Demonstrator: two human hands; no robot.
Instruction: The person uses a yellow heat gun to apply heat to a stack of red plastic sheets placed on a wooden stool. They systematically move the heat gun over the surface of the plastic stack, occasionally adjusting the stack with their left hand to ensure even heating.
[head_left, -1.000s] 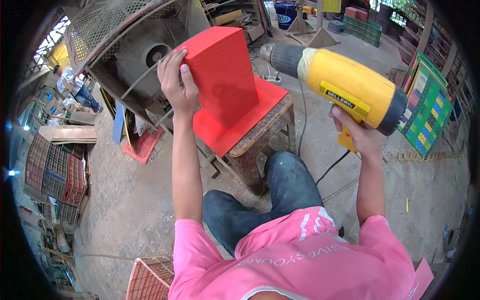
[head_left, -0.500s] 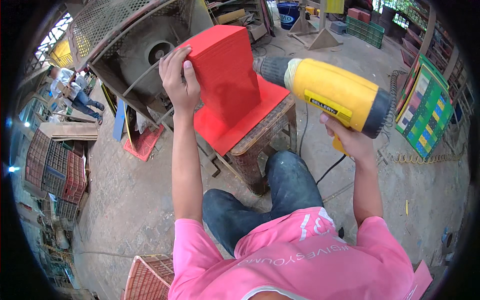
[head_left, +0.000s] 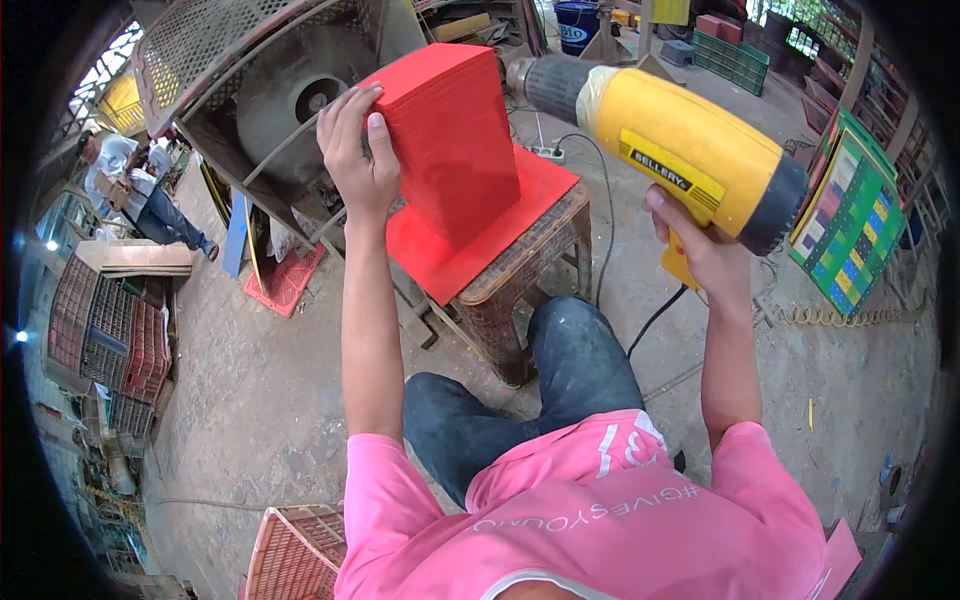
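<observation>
A tall red block (head_left: 455, 150), fine lines along its upper edge like stacked sheets, stands upright on a flat red sheet (head_left: 545, 187). Under both is a worn stool (head_left: 525, 260). My left hand (head_left: 360, 155) holds the block's upper left corner, fingertips at the top edge and thumb against the near side. My right hand (head_left: 700, 235) is wrapped round the handle of a yellow heat gun (head_left: 690, 145) with a dark rear cap. Its nozzle points left, close to the block's upper right edge; I cannot tell whether it touches.
A large fan in a housing (head_left: 285, 110) stands behind the stool at left. The gun's black cord (head_left: 655, 322) hangs beside my knee. A power strip (head_left: 545, 152) lies beyond the stool. Patterned green boards (head_left: 850, 220) lean at right; a person (head_left: 140, 190) walks at far left.
The heat gun has shifted slightly right, its nozzle rising along the block's right edge. My left hand stays on the block. The person at far left has moved a little closer.
</observation>
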